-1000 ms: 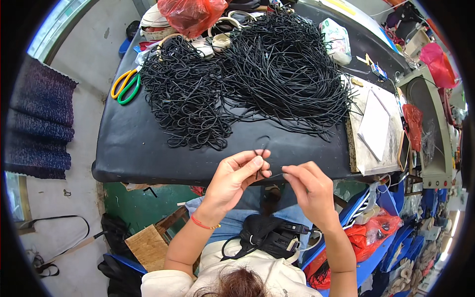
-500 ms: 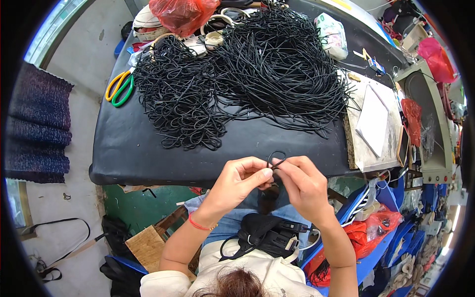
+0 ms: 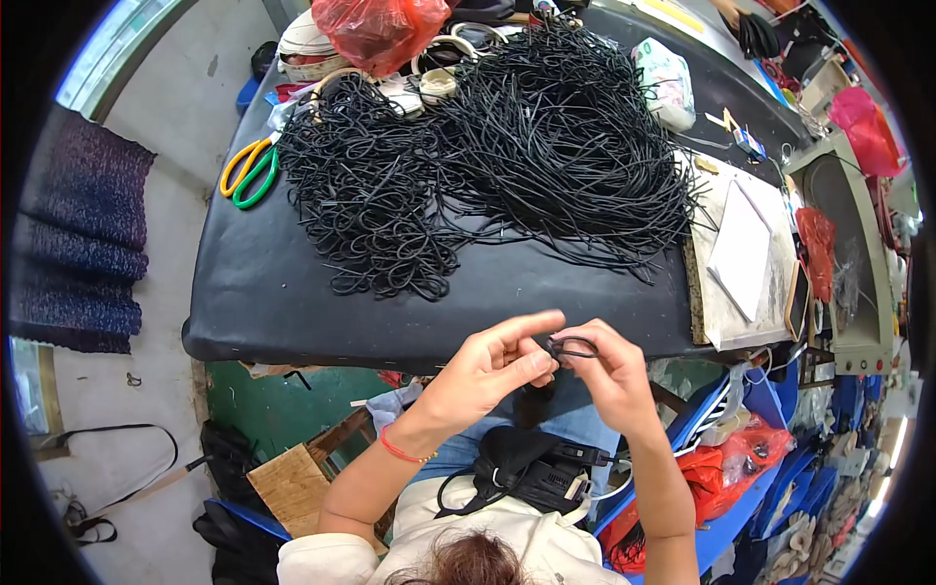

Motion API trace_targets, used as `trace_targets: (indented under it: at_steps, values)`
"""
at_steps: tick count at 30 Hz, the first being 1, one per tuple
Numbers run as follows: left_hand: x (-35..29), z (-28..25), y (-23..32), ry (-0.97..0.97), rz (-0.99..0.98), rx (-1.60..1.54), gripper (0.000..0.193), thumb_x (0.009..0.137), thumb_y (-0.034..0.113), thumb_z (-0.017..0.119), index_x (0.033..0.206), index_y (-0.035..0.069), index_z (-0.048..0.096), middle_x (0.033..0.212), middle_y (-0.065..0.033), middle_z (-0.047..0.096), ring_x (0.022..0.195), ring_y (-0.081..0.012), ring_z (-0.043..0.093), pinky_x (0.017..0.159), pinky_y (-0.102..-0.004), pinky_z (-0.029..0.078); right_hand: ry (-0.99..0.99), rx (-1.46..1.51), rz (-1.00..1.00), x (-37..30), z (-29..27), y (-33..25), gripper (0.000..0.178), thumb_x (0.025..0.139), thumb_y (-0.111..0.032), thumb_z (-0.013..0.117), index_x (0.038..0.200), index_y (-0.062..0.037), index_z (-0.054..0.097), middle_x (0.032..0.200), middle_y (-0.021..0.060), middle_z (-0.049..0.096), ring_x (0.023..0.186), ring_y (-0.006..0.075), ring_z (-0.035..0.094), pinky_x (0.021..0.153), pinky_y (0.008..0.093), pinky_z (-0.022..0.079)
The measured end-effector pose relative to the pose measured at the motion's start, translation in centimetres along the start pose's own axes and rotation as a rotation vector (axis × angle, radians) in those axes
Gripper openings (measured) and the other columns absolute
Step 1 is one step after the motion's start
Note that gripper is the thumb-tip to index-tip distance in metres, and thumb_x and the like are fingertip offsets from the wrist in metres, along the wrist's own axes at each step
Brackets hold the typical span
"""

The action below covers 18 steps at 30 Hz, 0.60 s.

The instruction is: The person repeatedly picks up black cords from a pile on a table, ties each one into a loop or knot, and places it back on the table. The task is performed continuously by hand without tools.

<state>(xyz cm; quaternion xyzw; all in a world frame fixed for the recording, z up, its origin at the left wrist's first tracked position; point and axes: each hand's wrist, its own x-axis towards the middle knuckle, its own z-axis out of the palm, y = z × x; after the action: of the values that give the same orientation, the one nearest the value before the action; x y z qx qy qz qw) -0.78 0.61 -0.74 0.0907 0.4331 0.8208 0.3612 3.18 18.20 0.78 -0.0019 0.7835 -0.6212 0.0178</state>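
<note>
Pinching a thin, round black cord (image 3: 575, 339) bent into a slim loop between the narrowed thumb and fingers of the bare right hand (image 3: 616, 375), in front of the body, seen from above at the table's near edge. Close beside the loop with the bare left hand (image 3: 487, 375), index finger stretched out, thumb and other fingers curled near the crossing of the cord. Cannot tell whether gripping there or merely touching; cannot follow the cord's ends, hidden around the left fingertips. Wearing a thin red band (image 3: 402, 449) on the left wrist.

Beyond, on the smooth black padded table (image 3: 292, 317), can see a smaller heap of curled black cords (image 3: 375, 214), meeting a larger mound of long, sweeping black strands (image 3: 570, 146); too tangled to trace singly. Left of the smaller heap, can make out scissors with one yellow and one green handle (image 3: 244, 159), blades half lost among clutter. Can see only part of a crumpled translucent red plastic bag (image 3: 380, 29), cut off by the top edge. To the right, can find a flat white panel (image 3: 743, 249) lying on a worn pale board (image 3: 704, 310).
</note>
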Motion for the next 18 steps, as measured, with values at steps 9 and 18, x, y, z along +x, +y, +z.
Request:
trace_targets:
  at_steps: [9,18]
  values:
    - [-0.1,-0.3,-0.6,0.225,0.222,0.366,0.021,0.088,0.005,0.054,0.107,-0.002,0.06,0.104,-0.0084,0.061,0.084,-0.0087,0.056,0.075,-0.0222,0.048,-0.096,0.207,0.103,-2.3,1.6,-2.5,0.023,0.088,-0.003,0.05,0.11,0.0009,0.056,0.086,0.0092,0.066,0.079,0.0127,0.063,0.066,0.0241,0.05]
    - [-0.5,0.8,-0.8,0.261,0.215,0.071,0.02,0.083,-0.002,0.059,0.103,-0.002,0.06,0.096,-0.0094,0.063,0.086,-0.0119,0.06,0.078,-0.0249,0.05,0.208,0.001,-0.023,-1.7,2.6,-1.5,0.008,0.083,-0.003,0.06,0.089,0.0021,0.061,0.071,0.004,0.061,0.061,0.0051,0.056,0.052,0.0187,0.044]
